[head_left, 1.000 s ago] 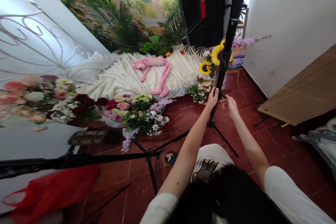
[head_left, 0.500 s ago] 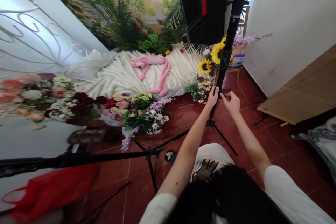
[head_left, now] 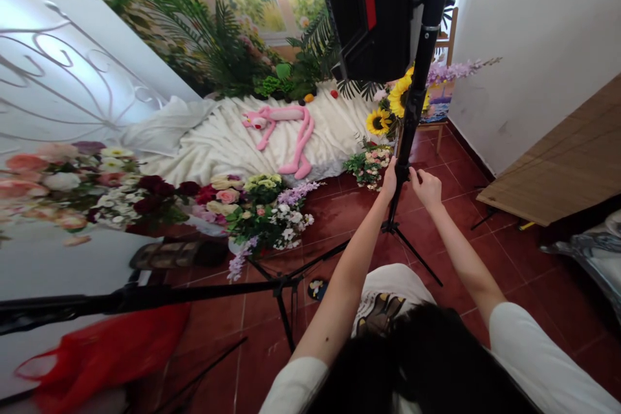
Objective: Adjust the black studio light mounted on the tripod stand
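Observation:
A black light stand (head_left: 414, 107) rises in front of me, with a large black studio light (head_left: 373, 19) at its top bearing red lettering. My left hand (head_left: 389, 180) is wrapped round the stand's pole from the left, at a dark collar. From the right, my right hand (head_left: 427, 189) reaches the same collar, thumb and forefinger pinched at its small tightening knob (head_left: 406, 172). The knob is mostly covered by those fingertips. Below both hands, the stand's legs spread on the red tiled floor.
A second black stand (head_left: 279, 283) stretches across the left, near a red bag (head_left: 111, 352). Artificial flowers (head_left: 262, 213) border a white blanket (head_left: 213, 136) holding a pink plush toy (head_left: 286, 115). Sunflowers (head_left: 378, 121) stand behind the pole; a brown board (head_left: 557, 162) leans at right.
My right hand has shifted slightly left and its fingers have turned a little at the knob. My left hand stays on the pole. The view has moved slightly.

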A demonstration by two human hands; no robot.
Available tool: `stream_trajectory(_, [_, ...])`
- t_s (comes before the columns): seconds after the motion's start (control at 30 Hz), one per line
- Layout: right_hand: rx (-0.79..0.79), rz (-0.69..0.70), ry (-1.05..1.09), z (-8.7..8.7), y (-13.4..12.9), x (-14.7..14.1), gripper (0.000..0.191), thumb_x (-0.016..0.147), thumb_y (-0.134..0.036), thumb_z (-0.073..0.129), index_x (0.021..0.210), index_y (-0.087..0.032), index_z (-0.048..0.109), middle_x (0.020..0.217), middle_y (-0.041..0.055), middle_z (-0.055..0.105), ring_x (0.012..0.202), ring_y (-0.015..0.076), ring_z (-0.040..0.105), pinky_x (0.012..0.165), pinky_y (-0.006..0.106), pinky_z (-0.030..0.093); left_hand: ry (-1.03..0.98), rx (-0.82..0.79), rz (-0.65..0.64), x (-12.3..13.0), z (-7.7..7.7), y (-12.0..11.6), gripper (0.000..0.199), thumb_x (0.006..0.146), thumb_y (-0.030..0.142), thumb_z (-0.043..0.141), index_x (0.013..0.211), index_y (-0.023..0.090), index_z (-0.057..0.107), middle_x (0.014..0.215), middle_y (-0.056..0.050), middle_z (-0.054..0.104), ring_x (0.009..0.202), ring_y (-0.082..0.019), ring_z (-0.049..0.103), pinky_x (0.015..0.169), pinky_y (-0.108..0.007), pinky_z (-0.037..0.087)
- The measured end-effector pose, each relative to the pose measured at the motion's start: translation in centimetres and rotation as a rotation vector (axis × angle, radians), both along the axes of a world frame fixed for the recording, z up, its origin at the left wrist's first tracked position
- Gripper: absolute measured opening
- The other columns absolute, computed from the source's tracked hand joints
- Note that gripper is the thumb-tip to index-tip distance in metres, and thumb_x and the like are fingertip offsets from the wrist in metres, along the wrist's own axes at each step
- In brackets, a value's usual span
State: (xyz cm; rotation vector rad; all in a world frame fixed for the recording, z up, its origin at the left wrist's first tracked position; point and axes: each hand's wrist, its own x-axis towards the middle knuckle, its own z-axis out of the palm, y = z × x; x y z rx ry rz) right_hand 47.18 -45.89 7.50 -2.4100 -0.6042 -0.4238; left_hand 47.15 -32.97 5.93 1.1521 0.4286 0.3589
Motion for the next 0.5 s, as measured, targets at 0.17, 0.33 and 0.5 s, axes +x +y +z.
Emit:
stream_trajectory(0.17, [-0.118, 0.066, -0.003, -0.3, -0.4, 1.3, 0.065, 0.102, -0.059, 0.031, 0.067, -0.018, 0.067, 0.065, 0.0118, 0.067, 0.061, 0.0186, 0.061, 0.056, 0.028, 0.027, -0.086, -0.005, 0.006, 0.8, -0.7, 0.4, 0.046, 0.099, 0.054, 0.040, 0.078, 0.018, 0.058, 0.070, 0.001, 0.060, 0.073, -0.009, 0.062, 0.076, -0.019, 0.055])
stream_trajectory(0.33, [-0.216, 0.113, 0.014, -0.5, -0.8, 2.5, 0.058, 0.100, -0.051, 0.040, 0.064, -0.018, 0.072, 0.058, 0.0108, 0.066, 0.062, 0.0203, 0.064, 0.057, 0.028, 0.031, -0.057, 0.019, -0.014, 0.2, -1.0, 0.4, 0.051, 0.098, 0.059, 0.041, 0.078, 0.017, 0.061, 0.067, 0.000, 0.059, 0.070, -0.012, 0.062, 0.073, -0.022, 0.055])
stream_trajectory(0.5, [-0.148, 0.146, 0.128, -0.5, -0.5, 2.6, 0.064, 0.102, -0.051, 0.037, 0.052, -0.020, 0.065, 0.055, 0.0092, 0.064, 0.063, 0.0206, 0.066, 0.062, 0.028, 0.038, -0.071, 0.034, -0.010, -0.3, -0.9, 0.3, 0.053, 0.097, 0.061, 0.040, 0.078, 0.017, 0.062, 0.067, 0.001, 0.061, 0.068, -0.010, 0.060, 0.075, -0.022, 0.054])
